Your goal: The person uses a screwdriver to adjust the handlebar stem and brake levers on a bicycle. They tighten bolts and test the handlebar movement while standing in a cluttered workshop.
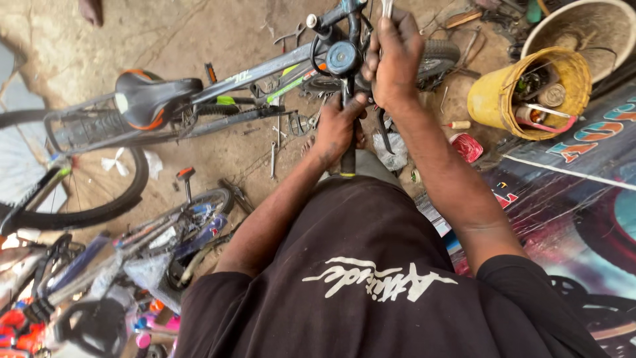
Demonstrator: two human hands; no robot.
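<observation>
Gripping the black handlebar (349, 142) near its end grip, the left hand (336, 127) is closed around the bar, thumb up toward the stem. The right hand (393, 56) sits above it, closed around a slim metal tool (387, 6) whose tip projects past the top edge of the view; its type cannot be determined. Between and just beside both hands sits a round blue bell (342, 58) mounted on the handlebar. The handlebar belongs to a grey bicycle (265, 69) that stands across the dirt floor, its black and orange saddle (151, 98) to the left and its rear wheel (73, 192) at the left edge. Small spanners (273, 159) and other loose parts lie on the ground beneath the frame. A yellow bucket (491, 99) holding mixed parts stands to the right of the right forearm, near a red object (467, 146) on the floor. A second, smaller bicycle (179, 229) lies at lower left, well apart from the hands. The person wears a black shirt (371, 278) with white lettering.
</observation>
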